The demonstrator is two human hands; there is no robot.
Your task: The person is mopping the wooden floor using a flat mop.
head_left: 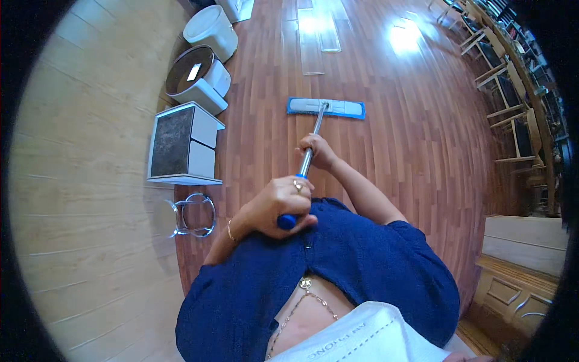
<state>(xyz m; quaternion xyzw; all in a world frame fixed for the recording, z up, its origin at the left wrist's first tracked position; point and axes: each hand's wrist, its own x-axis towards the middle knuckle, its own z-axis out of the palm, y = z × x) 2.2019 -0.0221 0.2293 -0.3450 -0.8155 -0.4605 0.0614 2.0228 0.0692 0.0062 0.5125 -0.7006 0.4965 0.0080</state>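
Observation:
A flat mop (344, 109) with a wide blue-edged head lies on the wood floor in front of me. Its silver pole slants up from the head toward my chest. Close to my body, my left hand (283, 202) is wrapped round the blue grip at the pole's top end, and a ring shows on one finger. Farther down the pole, my right hand (317, 151) is closed round the metal part. The palms and some fingertips are hidden behind the backs of the hands.
Along the left wall stand a white cabinet with a dark top (172, 145), a round brown-topped unit (187, 66), a white bin (208, 27) and a chrome-framed stool (199, 214). Wooden chairs (522, 136) line a long table at right. A wooden cabinet (512, 289) is near right.

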